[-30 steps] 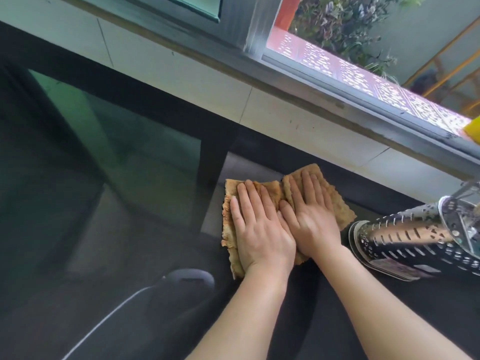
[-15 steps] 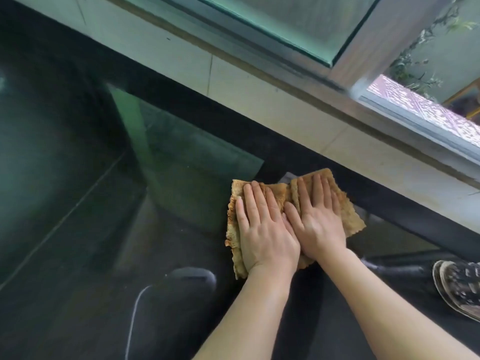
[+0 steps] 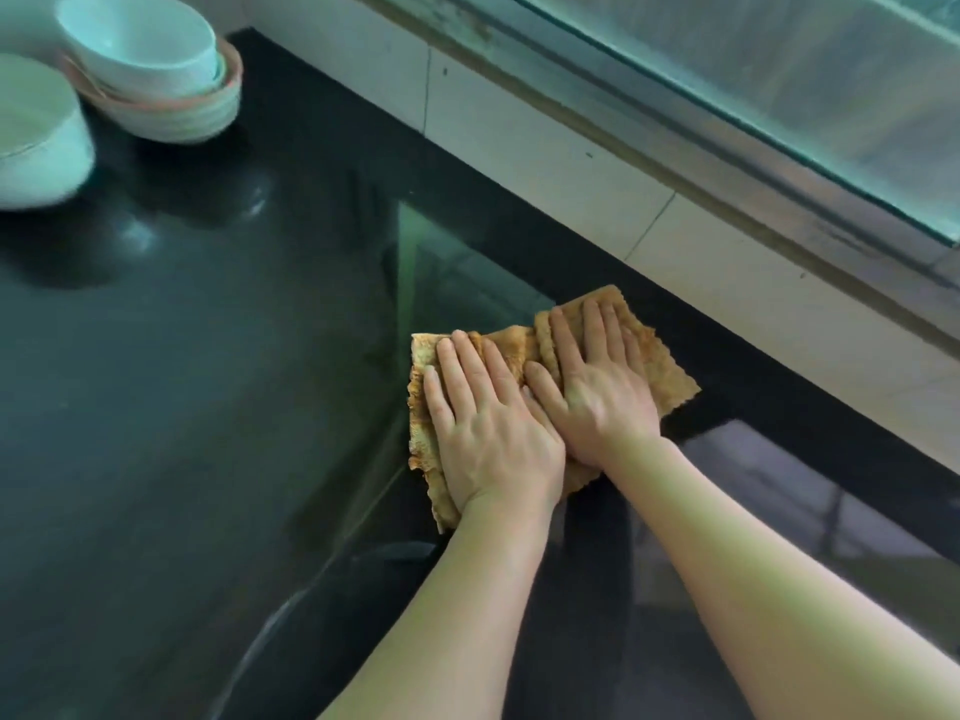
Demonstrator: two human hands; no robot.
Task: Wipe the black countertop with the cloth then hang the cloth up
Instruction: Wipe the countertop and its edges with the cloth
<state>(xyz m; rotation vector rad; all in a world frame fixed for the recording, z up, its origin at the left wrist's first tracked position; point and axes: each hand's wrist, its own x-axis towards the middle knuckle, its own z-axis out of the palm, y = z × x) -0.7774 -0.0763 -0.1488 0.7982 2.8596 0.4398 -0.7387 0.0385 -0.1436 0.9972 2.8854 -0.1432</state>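
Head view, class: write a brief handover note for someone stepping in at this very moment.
Left hand and right hand: both flat, palms down, side by side on the brown cloth.
Cloth lies spread on the black countertop, near the tiled back wall.
Stacked bowls stand at the far left.
Done: wiping is under way.
Left: finish wiping, then hang the cloth.

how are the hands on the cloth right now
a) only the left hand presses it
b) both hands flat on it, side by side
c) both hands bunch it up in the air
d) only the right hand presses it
b: the left hand and right hand both lie palm-down with fingers spread on the cloth, which rests flat on the black countertop.
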